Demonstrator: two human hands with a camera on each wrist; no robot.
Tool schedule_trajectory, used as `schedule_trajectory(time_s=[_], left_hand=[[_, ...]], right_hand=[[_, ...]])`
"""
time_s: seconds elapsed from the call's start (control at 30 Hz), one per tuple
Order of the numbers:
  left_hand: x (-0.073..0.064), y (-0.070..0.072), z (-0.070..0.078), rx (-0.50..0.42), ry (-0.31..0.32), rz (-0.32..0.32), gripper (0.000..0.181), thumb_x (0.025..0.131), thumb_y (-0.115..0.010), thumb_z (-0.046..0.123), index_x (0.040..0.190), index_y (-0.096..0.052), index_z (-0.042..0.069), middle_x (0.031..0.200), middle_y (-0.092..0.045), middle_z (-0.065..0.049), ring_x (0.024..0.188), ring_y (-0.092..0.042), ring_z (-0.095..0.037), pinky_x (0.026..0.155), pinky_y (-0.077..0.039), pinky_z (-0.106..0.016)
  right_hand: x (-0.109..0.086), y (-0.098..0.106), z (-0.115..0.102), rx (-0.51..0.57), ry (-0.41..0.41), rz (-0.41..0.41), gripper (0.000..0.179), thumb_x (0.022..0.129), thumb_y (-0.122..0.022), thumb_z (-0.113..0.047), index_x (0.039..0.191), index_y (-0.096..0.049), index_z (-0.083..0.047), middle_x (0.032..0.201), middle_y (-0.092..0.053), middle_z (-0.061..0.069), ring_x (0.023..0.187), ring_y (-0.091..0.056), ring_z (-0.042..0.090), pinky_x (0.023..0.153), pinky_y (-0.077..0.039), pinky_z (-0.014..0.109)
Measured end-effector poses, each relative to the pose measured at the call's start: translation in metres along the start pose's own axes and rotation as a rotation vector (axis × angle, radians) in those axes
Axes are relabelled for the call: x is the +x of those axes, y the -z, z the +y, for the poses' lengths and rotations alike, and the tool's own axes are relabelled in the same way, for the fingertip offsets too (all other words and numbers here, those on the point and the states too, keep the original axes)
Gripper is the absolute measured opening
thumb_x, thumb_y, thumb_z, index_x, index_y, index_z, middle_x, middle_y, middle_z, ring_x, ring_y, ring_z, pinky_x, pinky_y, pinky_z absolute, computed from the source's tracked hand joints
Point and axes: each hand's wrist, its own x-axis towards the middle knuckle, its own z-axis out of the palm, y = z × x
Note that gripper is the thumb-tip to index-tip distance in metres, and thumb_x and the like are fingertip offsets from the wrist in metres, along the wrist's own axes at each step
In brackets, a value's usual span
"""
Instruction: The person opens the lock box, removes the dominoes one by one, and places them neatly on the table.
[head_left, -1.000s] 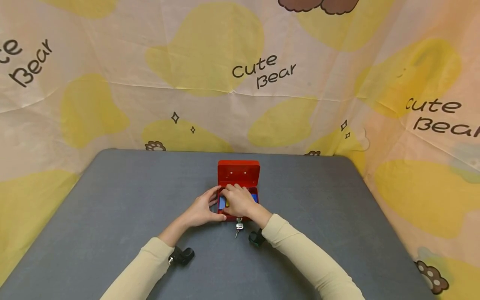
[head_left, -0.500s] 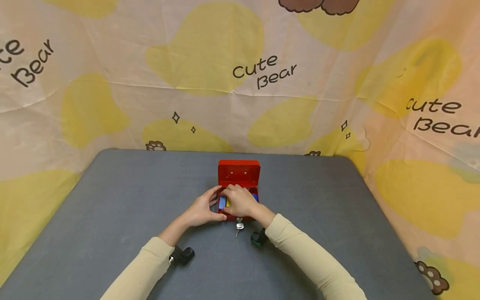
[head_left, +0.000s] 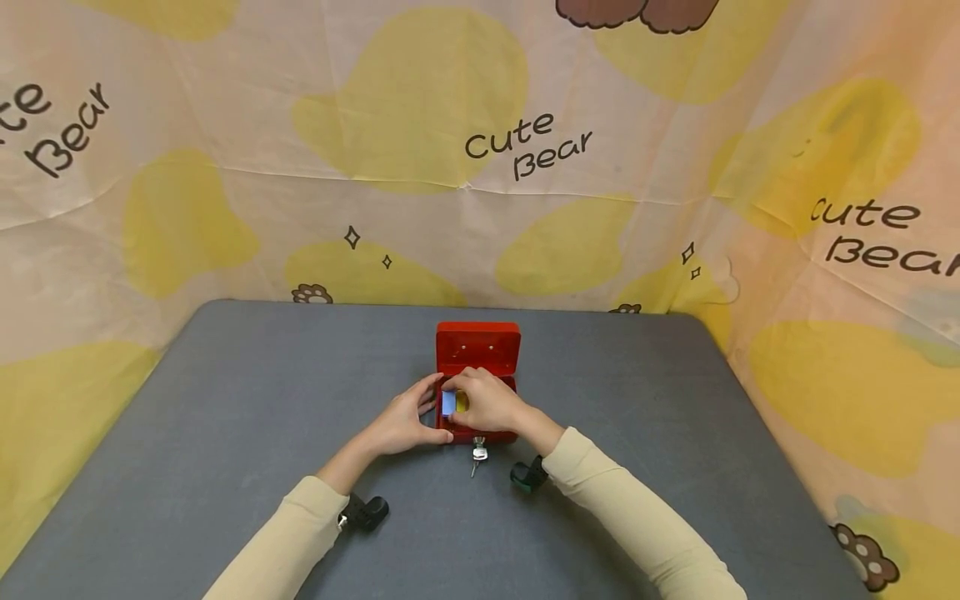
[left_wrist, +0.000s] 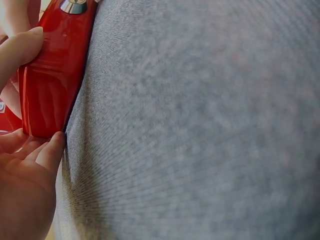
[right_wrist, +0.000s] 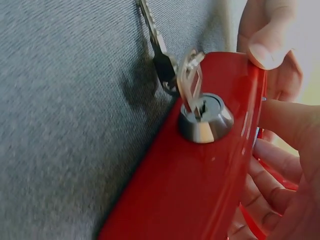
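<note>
A small red cash box stands on the table with its lid raised at the back. My left hand grips the box's left side, thumb at the front corner and fingers along the side wall. My right hand reaches into the box, thumb in front and fingers behind, pinching a light blue block-like piece with a yellow piece beside it. The palm hides the right part of the inside. In the right wrist view a key sits in the round lock on the front.
A second key hangs from the lock over the grey table. A patterned cloth rises behind the table and at both sides. Black wrist cameras sit below each sleeve.
My right hand has shifted slightly to the right, and the light blue and yellow pieces have moved with it. The blue piece at the box's right is now hidden. My left hand stays put.
</note>
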Motion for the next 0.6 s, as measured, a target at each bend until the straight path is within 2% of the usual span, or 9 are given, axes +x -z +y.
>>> schedule_trajectory(time_s=[0.27,0.6], left_hand=[[-0.001,-0.001,0.001,0.008,0.018,0.0,0.092,0.07,-0.08,0.019,0.143,-0.026,0.006,0.144,-0.033,-0.019,0.124,-0.045,-0.036,0.099,-0.04,-0.042],[-0.001,0.0,0.0,0.002,0.027,-0.009,0.092,0.071,-0.08,0.021,0.143,-0.026,0.008,0.145,-0.032,-0.019,0.125,-0.044,-0.037,0.098,-0.04,-0.044]], right_hand=[[-0.01,0.007,0.006,-0.011,0.036,0.021,0.04,0.079,-0.069,-0.025,0.117,-0.062,-0.013,0.106,-0.06,0.003,0.093,-0.051,0.016,0.081,-0.047,0.031],[-0.02,0.019,0.012,-0.017,0.04,0.042,0.042,0.079,-0.071,-0.026,0.118,-0.061,-0.013,0.114,-0.059,0.004,0.1,-0.051,0.019,0.085,-0.048,0.034]])
